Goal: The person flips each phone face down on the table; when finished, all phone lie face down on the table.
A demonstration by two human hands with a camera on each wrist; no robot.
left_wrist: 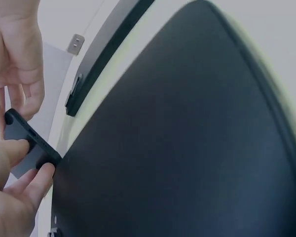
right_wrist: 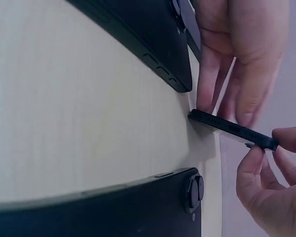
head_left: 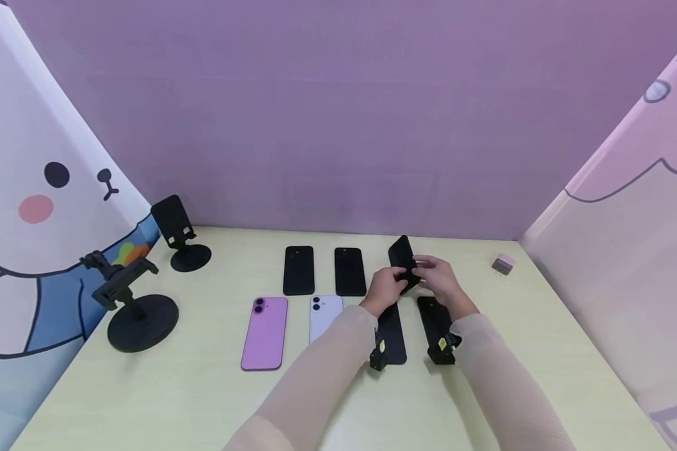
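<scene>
Both hands hold a black smartphone (head_left: 402,255), tilted up off the table near its back edge. My left hand (head_left: 383,289) grips its lower left part, while my right hand (head_left: 437,279) pinches its right edge. From the left wrist, the phone (left_wrist: 32,140) is seen between the fingers of both hands. The right wrist view shows the phone (right_wrist: 232,128) nearly edge-on. Below my left hand lies a long dark phone (head_left: 393,341), partly hidden by the wrist. Another black phone (head_left: 434,316) lies under my right wrist.
Two black phones (head_left: 298,269) (head_left: 350,270) lie in the back row. In front are a pink phone (head_left: 265,332) and a lilac phone (head_left: 324,313), partly covered by the left sleeve. Two black phone stands (head_left: 172,222) (head_left: 141,322) stand at left. A small charger plug (head_left: 503,264) sits far right.
</scene>
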